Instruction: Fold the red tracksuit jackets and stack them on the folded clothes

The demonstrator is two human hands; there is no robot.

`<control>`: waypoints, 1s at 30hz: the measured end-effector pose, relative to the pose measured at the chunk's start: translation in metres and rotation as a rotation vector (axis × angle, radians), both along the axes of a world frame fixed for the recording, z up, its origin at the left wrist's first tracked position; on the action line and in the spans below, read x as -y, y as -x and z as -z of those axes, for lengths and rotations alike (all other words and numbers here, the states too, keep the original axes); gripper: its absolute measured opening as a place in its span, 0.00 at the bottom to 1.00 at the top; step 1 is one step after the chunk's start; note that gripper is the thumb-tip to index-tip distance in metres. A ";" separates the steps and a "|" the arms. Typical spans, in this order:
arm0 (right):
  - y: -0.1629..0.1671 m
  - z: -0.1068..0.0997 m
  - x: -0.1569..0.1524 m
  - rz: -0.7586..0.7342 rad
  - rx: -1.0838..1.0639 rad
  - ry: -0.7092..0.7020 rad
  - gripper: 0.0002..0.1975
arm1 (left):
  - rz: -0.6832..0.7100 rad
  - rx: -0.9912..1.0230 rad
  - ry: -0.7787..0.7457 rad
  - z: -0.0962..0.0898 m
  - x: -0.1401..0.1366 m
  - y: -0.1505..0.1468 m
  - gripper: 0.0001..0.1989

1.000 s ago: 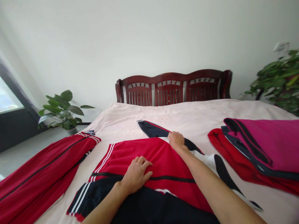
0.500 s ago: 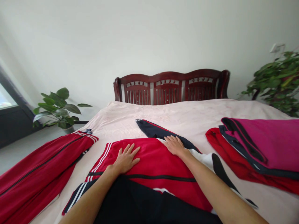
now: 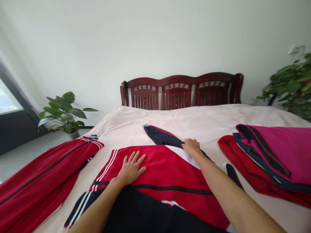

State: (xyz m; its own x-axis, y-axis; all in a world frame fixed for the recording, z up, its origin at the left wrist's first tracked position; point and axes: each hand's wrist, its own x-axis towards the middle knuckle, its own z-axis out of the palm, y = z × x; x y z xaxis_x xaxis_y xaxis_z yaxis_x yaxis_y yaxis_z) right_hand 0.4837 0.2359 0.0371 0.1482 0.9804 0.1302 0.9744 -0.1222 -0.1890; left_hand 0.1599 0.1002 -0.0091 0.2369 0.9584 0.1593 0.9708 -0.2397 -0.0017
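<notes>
On the red jacket (image 3: pixel 157 165) lying across the bed (image 3: pixel 131 129), the left hand (image 3: pixel 130 168), fingers spread, does best pressing flat to anchor the cloth, while the right hand (image 3: pixel 191 146), curled by the navy sleeve (image 3: pixel 161 135), whether pinching I cannot tell, should ease fabric gently, without puckering.

Head camera: looks forward and down from the near side of the bed (image 3: pixel 126 134)
Wooden headboard (image 3: pixel 177 90): faced nearly square-on, farther off
Left hand (image 3: pixel 131 167), right hand (image 3: pixel 191 147): close
</notes>
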 end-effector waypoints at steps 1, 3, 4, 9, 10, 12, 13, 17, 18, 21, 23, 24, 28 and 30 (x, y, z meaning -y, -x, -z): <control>0.002 -0.004 0.001 -0.025 -0.011 -0.024 0.13 | 0.002 0.001 -0.001 0.000 0.000 0.000 0.32; 0.006 -0.014 0.009 -0.078 -0.035 -0.107 0.15 | 0.004 0.006 -0.003 0.001 0.000 0.001 0.32; 0.008 -0.019 0.016 -0.107 -0.048 -0.156 0.17 | 0.004 0.010 -0.004 0.001 0.000 0.001 0.32; 0.007 -0.030 0.072 -0.489 -0.146 -0.234 0.16 | 0.010 0.031 -0.015 0.002 0.000 0.002 0.31; 0.005 -0.029 0.082 -0.581 -0.180 -0.155 0.15 | 0.011 0.032 -0.018 0.002 0.000 0.001 0.31; 0.005 -0.027 0.095 -0.683 -0.244 0.065 0.15 | 0.011 0.033 -0.024 0.002 -0.001 0.000 0.32; 0.007 -0.028 0.096 -0.681 -0.269 0.160 0.15 | 0.009 0.034 -0.025 0.002 -0.001 -0.001 0.32; 0.033 -0.036 0.076 -0.526 -0.332 0.212 0.18 | 0.007 0.042 -0.030 0.001 0.000 -0.003 0.31; 0.044 -0.038 0.069 -0.469 -0.334 0.191 0.19 | 0.009 0.043 -0.029 0.001 0.000 -0.003 0.31; 0.076 -0.039 0.052 -0.363 -0.343 0.160 0.19 | 0.016 0.048 -0.025 0.000 0.000 -0.002 0.31; 0.092 -0.037 0.049 -0.350 -0.377 0.130 0.20 | 0.021 0.061 -0.022 -0.001 0.001 -0.001 0.31; 0.097 -0.037 0.050 -0.354 -0.404 0.100 0.21 | 0.023 0.073 -0.020 -0.001 0.001 0.000 0.30; 0.093 -0.053 0.080 -0.459 -0.563 -0.065 0.27 | 0.028 0.185 -0.008 -0.002 -0.002 0.003 0.26; 0.082 -0.067 0.110 -0.634 -0.717 -0.116 0.24 | 0.015 0.354 -0.021 -0.003 -0.004 0.005 0.25</control>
